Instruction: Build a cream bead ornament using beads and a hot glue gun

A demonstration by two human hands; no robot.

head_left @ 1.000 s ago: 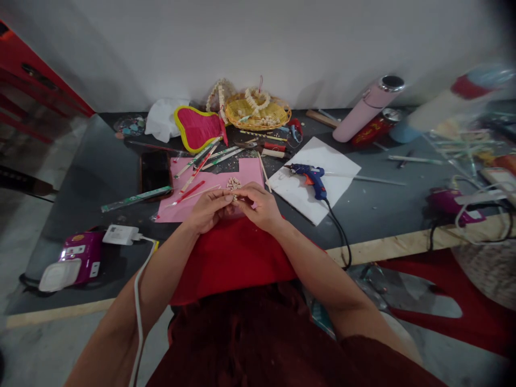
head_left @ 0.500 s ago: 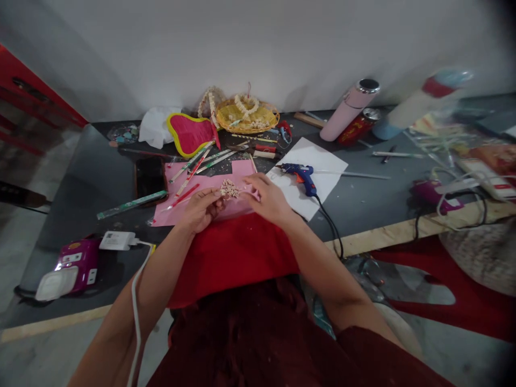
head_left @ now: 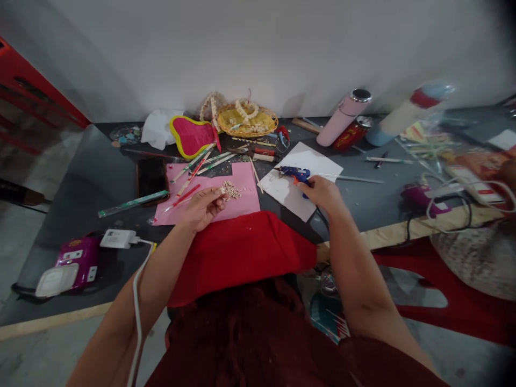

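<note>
My left hand (head_left: 205,207) pinches the edge of a small cluster of pale beige bits (head_left: 230,191), held over the pink paper (head_left: 245,200). What the bits are is too small to make out. My right hand (head_left: 324,192) is closed round the handle of a blue glue gun (head_left: 294,171) with an orange trigger. The gun lies over a white sheet (head_left: 290,200), its nozzle pointing left and a clear glue stick (head_left: 358,179) out of its back. Several wrapped sticks (head_left: 133,203) lie left of my left hand.
A phone (head_left: 151,180) lies at the left. Behind are a yellow basket (head_left: 223,127), a pink-and-yellow shape (head_left: 193,137), and pliers (head_left: 262,154). A pink flask (head_left: 342,119), red can (head_left: 353,134) and bottle (head_left: 403,115) stand back right. A white cable (head_left: 136,301) crosses my left forearm.
My right hand has left the beige cluster, moved right and taken hold of the glue gun. The left hand still holds the cluster in nearly the same place.
</note>
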